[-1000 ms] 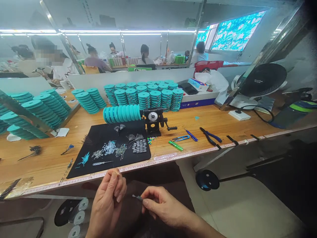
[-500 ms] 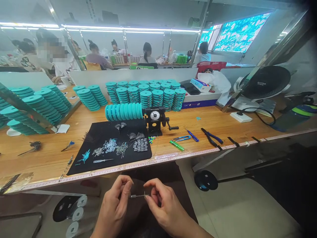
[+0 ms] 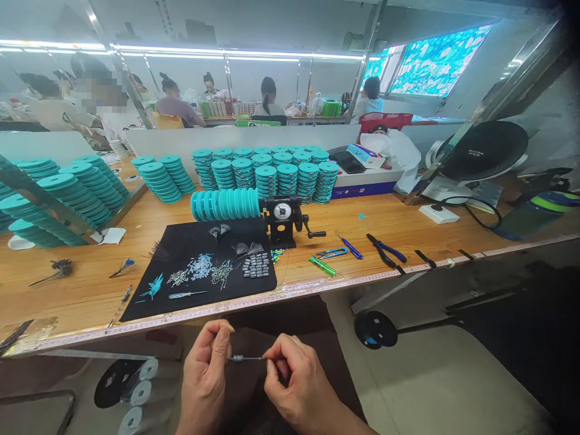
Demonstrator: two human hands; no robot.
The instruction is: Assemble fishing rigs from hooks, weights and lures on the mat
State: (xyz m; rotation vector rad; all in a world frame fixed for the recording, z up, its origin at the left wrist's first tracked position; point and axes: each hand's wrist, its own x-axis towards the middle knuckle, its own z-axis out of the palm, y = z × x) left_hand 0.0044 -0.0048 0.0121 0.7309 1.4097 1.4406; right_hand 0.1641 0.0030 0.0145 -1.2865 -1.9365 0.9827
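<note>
At lower centre, the left hand point(image 3: 205, 370) is curling its fingers at a grey cylinder point(image 3: 237, 358), their grip unclear. The cylinder is sitting in open room below the front edge point(image 3: 308, 288) of the worktop point(image 3: 394, 217); rightward, the right hand point(image 3: 299, 376) is pinching the thin stem point(image 3: 254, 359).

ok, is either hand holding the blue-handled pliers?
No, the blue-handled pliers lie on the wooden bench, while the left hand and right hand hold a thin-stemmed grey cylinder.
</note>
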